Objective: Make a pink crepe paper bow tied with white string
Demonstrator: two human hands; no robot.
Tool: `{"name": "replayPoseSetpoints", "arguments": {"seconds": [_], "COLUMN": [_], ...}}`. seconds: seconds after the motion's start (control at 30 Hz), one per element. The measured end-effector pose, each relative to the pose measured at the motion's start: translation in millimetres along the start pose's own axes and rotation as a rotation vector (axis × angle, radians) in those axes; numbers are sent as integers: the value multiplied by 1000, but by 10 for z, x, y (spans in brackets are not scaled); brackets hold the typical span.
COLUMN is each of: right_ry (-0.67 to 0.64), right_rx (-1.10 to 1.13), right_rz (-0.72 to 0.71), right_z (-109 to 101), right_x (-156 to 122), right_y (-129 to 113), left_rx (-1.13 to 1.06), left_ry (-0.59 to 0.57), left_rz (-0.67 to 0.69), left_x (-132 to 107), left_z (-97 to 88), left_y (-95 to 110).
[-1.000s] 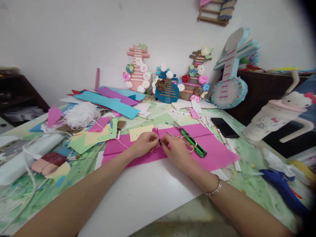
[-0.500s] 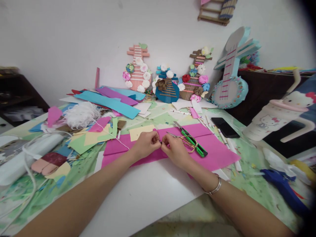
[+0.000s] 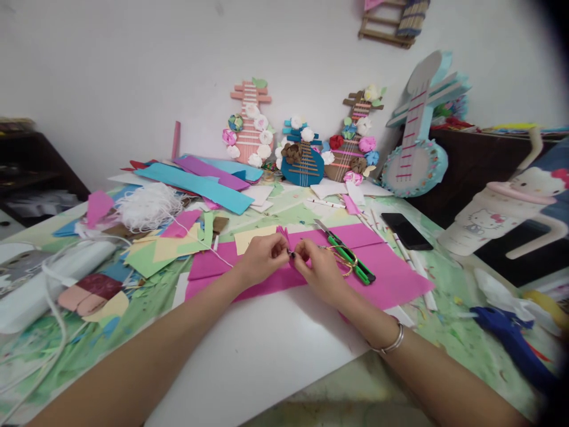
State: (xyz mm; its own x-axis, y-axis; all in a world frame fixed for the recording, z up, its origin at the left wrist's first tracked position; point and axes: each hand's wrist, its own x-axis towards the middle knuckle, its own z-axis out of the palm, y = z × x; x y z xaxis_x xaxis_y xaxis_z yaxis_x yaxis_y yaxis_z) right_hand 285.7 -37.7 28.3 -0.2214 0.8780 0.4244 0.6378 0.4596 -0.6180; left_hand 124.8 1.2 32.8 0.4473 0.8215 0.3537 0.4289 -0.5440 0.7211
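Note:
Above the middle of a magenta paper sheet (image 3: 386, 267), my two hands meet at the fingertips. My left hand (image 3: 263, 259) is closed in a pinch on a small gathered piece of pink paper (image 3: 283, 232), whose folded end pokes up behind the fingers. Thumb and fingers of my right hand (image 3: 319, 268) are pinched beside it; what lies between them is hidden. White string (image 3: 202, 240) runs from a fluffy white bundle (image 3: 150, 206) toward my left wrist. Gold-handled scissors (image 3: 344, 261) and a green box cutter (image 3: 351, 255) lie just right of my right hand.
A white board (image 3: 253, 356) lies under the magenta sheet. Paper scraps (image 3: 155, 252) and cables crowd the left. Decorated cardboard instruments (image 3: 302, 163) lean on the wall. Rightward are a phone (image 3: 406, 231), a tumbler (image 3: 489, 216) and a blue glue gun (image 3: 511, 344).
My right hand's fingers have shifted slightly and lifted at the pinch. More of the gathered pink paper shows above my left fingers. The view has moved a little.

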Motion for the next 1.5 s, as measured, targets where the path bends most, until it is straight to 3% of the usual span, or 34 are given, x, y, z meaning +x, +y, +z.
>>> {"name": "replayPoseSetpoints", "arguments": {"seconds": [0.13,0.23,0.37,0.43,0.67,1.0,1.3,1.5], "right_ry": [37,91,-102,-191,-256,-183,-295,-310], "right_rx": [-60,-322,-569,-600,-747,-491,-525,-523], "right_rz": [14,161,384,401,329,192,11,-11], "right_z": [-129,-335,-637,-714,-600,-776,-796,-796], "right_x": [26,87,134,129,80,51,3,-1], "right_y": [50,166,346,400,345,162,44,64], "left_rx": [-29,-15,25,46,104,110,127,112], "left_ry": [-95,-135,-150,-156,-178,-178,-133,-127], "left_rz": [-7,4,-4,-2,3,-42,-34,-22], "left_x": [-2,4,14,19,28,34,30,34], "left_z": [-17,-12,-8,-10,-24,-35,-47,-42], "left_y": [-20,-47,-95,-108,-106,-180,-162,-175]}}
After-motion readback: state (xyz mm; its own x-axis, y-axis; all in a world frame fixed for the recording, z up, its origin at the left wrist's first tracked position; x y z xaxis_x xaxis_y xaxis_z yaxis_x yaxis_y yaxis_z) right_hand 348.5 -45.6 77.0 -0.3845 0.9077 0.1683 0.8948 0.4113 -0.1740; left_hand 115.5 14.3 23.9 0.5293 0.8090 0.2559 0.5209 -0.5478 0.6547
